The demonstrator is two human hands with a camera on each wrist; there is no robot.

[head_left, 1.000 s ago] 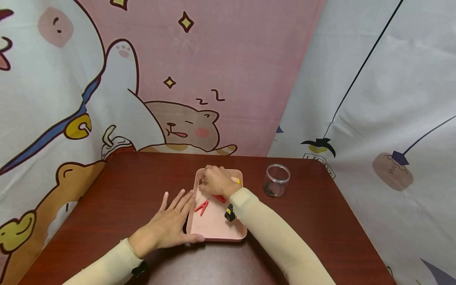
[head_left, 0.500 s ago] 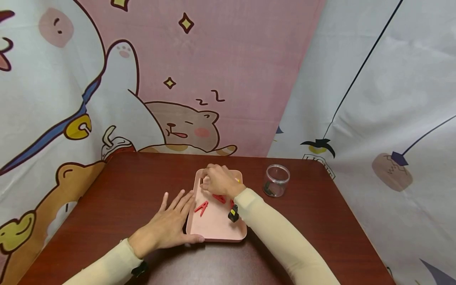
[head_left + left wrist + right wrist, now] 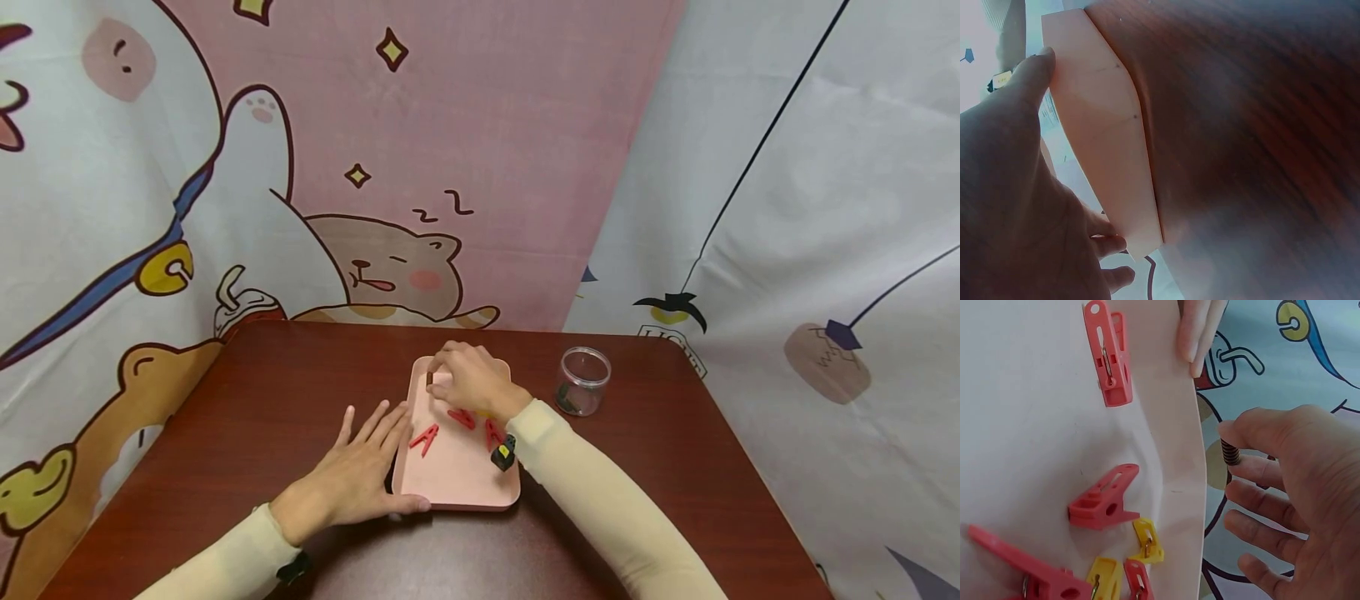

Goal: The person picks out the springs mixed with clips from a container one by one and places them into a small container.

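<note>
My right hand [image 3: 476,383] is over the far end of a pink tray [image 3: 457,483]. Between its thumb and index finger it pinches a small dark screw-like piece [image 3: 1229,452] with ribbed sides. In the right wrist view, red clothespins [image 3: 1107,356] and yellow clothespins [image 3: 1105,578] lie in the tray; several are partly cut off by the frame. With fingers spread, my left hand [image 3: 352,471] rests against the tray's left side, its thumb at the near rim. The left wrist view shows that hand [image 3: 1010,194] touching the tray's outer wall [image 3: 1104,125].
A clear round jar [image 3: 582,382] with something dark at its bottom stands right of the tray on the brown wooden table [image 3: 652,433]. Behind the table hangs a cartoon-printed cloth [image 3: 510,167].
My right hand has risen slightly and shifted to the right, carrying the screw-like piece. More of the red clothespin at the tray's right now shows. The left hand stays in place.
</note>
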